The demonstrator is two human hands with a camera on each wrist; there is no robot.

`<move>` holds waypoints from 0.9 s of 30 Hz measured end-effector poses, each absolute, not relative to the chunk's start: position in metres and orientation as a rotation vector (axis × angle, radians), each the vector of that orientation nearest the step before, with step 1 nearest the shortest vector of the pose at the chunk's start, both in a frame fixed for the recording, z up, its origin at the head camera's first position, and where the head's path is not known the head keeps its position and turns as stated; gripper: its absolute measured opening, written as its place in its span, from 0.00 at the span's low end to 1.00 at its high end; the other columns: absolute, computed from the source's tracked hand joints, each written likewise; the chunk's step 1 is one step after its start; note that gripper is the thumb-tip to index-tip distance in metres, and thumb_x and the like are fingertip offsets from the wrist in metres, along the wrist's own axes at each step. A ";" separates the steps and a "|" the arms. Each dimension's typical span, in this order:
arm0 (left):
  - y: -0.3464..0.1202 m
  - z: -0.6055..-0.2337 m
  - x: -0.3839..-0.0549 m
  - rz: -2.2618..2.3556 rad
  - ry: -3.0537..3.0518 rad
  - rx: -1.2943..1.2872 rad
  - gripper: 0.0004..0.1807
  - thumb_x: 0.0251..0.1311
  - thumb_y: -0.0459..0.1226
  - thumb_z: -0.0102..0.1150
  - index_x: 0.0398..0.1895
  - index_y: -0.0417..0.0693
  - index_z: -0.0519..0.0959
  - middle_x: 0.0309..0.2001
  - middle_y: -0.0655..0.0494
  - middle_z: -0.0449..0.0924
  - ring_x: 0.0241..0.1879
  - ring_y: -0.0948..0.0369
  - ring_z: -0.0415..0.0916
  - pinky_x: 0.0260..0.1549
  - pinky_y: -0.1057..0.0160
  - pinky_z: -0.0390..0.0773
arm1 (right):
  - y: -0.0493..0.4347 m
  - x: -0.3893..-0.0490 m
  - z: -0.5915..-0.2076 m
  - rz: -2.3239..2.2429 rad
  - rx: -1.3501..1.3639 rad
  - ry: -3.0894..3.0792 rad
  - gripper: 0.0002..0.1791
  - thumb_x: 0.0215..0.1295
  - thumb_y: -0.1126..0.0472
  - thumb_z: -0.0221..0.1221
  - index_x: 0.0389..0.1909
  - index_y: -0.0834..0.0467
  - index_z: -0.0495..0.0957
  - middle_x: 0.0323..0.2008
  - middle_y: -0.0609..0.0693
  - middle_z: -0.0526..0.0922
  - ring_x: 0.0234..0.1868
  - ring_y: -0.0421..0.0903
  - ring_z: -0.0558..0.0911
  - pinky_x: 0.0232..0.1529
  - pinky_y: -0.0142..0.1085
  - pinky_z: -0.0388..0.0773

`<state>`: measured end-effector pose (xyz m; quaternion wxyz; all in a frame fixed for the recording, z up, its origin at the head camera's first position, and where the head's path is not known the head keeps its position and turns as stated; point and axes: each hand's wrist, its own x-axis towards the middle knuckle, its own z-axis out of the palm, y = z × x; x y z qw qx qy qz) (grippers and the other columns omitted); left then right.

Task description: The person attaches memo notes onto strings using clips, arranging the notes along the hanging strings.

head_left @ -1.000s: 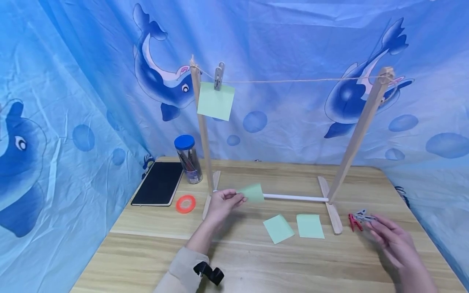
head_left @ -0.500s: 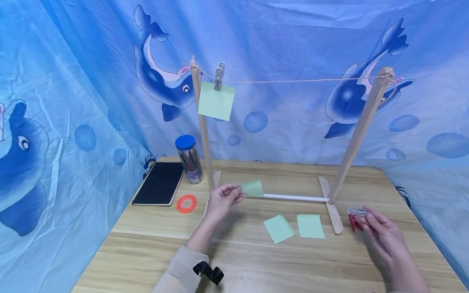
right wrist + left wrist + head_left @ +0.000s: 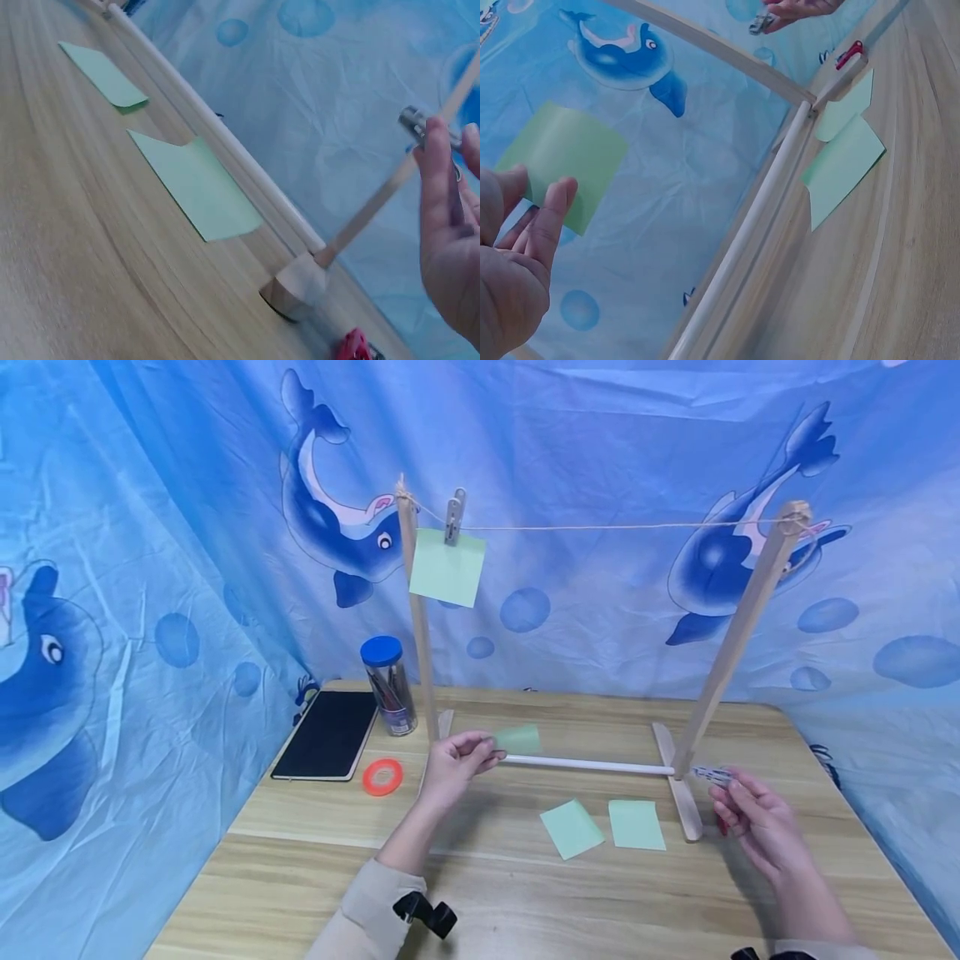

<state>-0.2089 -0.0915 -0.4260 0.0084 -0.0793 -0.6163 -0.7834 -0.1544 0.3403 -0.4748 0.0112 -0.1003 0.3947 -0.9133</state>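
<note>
My left hand (image 3: 459,770) pinches a green sticky note (image 3: 519,739) by one edge, above the white rod (image 3: 588,764) of a wooden stand. In the right hand (image 3: 767,827) a grey clothespin (image 3: 711,775) is held between thumb and fingers, just right of the stand's right post (image 3: 738,635). A red clothespin (image 3: 354,346) lies on the table below that hand, mostly hidden in the head view. Another green note (image 3: 448,568) hangs from the string (image 3: 592,527) under a grey clothespin (image 3: 454,517). Two more green notes, a tilted one (image 3: 572,829) and a straighter one (image 3: 636,824), lie on the table.
At the left stand a clear jar with a blue lid (image 3: 382,650), a black notebook (image 3: 326,735) and a red tape roll (image 3: 382,777). The left post (image 3: 422,652) rises beside the jar. A blue dolphin curtain (image 3: 585,443) hangs behind the table.
My right hand has lifted the grey clothespin and moved left, away from the red clothespin, toward the right post. The left hand has raised its sticky note slightly.
</note>
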 end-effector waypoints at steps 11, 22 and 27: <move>-0.087 -0.406 -0.210 -2.363 -1.916 -0.238 0.11 0.62 0.22 0.63 0.46 0.22 0.81 0.38 0.40 0.87 0.36 0.61 0.88 0.44 0.61 0.85 | 0.315 -0.171 -0.440 -2.820 -0.520 1.521 0.19 0.76 0.77 0.44 0.53 0.65 0.83 0.45 0.55 0.88 0.41 0.47 0.89 0.43 0.34 0.85; -0.083 -0.367 -0.210 -2.385 -1.849 -0.528 0.13 0.68 0.24 0.58 0.51 0.20 0.78 0.43 0.40 0.87 0.41 0.60 0.88 0.49 0.58 0.83 | 0.288 -0.185 -0.383 -2.650 -0.772 1.953 0.17 0.72 0.81 0.47 0.55 0.73 0.79 0.41 0.55 0.88 0.35 0.45 0.88 0.40 0.33 0.86; -0.081 -0.346 -0.211 -2.429 -1.832 -0.514 0.13 0.68 0.24 0.58 0.52 0.20 0.78 0.38 0.48 0.88 0.37 0.60 0.88 0.45 0.60 0.85 | 0.273 -0.189 -0.354 -2.553 -0.811 2.168 0.15 0.69 0.81 0.52 0.52 0.73 0.81 0.35 0.53 0.89 0.30 0.42 0.88 0.36 0.33 0.86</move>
